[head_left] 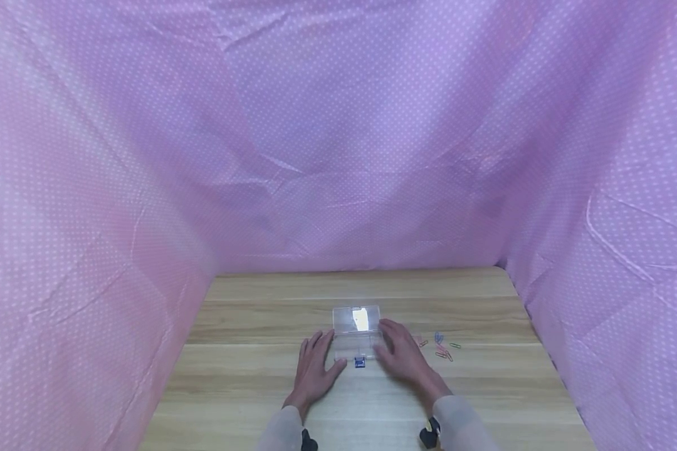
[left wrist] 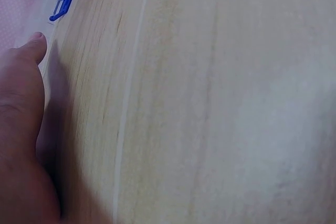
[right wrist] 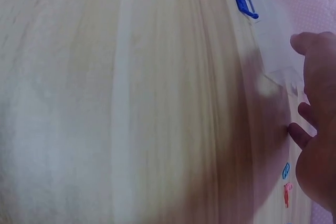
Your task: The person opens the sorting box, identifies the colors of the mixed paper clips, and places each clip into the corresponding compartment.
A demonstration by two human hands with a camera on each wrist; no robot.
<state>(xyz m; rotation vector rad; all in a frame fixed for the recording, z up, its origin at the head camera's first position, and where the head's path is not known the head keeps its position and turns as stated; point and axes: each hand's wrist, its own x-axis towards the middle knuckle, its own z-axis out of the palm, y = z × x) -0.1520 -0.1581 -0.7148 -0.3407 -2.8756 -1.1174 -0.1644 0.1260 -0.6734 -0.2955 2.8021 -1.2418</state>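
Observation:
A clear plastic box [head_left: 352,345] lies on the table with its transparent lid [head_left: 346,319] tilted back open. At the middle of its front edge is a blue latch [head_left: 360,362], also seen as a blue clasp [left wrist: 62,6] in the left wrist view. My left hand [head_left: 318,368] is at the box's left side, fingers extended, thumb by the front left corner. On the right side, my right hand [head_left: 402,354] has loosely bent fingers near the lid and its thumb over the box's right end. Whether either hand presses the plastic is hard to tell.
To the right of my right hand lie several coloured paper clips [head_left: 441,352], blue, pink, red and a green clip [head_left: 455,346]. The wooden table [head_left: 248,363] is enclosed by pink dotted cloth [head_left: 338,213] at the back and both sides.

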